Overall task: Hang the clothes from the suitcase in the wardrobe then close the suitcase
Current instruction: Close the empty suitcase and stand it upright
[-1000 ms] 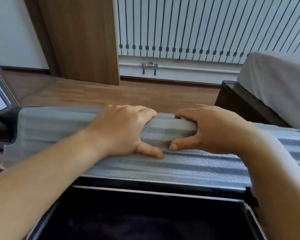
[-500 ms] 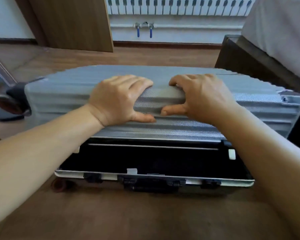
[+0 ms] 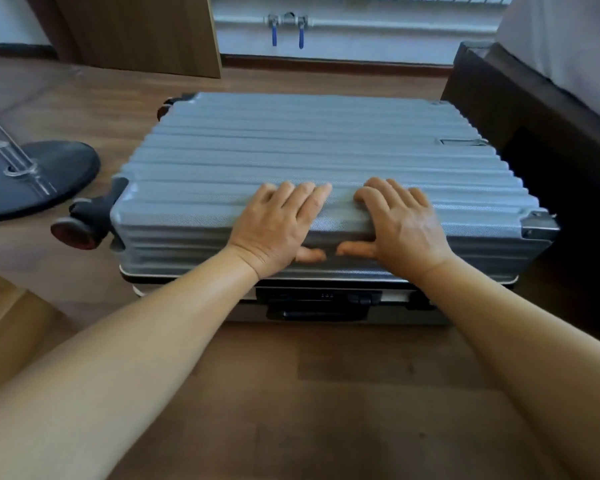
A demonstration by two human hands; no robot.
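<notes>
A grey ribbed hard-shell suitcase point(image 3: 309, 150) lies flat on the wooden floor, its lid lowered onto the base with only a thin dark seam showing along the front. A black handle and lock point(image 3: 317, 306) sit on the front side below the lid. My left hand point(image 3: 278, 226) and my right hand point(image 3: 402, 223) hold the lid's front edge side by side, fingers over the top and thumbs on the front face. No clothes are visible.
A round black stand base point(image 3: 32, 174) with a metal pole sits on the floor at left, near the suitcase wheels point(image 3: 80, 226). A dark bed frame point(image 3: 534, 133) is close on the right. A brown wooden panel point(image 3: 142, 29) and a radiator pipe are behind.
Both hands have brought the lid down from upright to nearly flat on the base. The dark interior, seen before, is now covered.
</notes>
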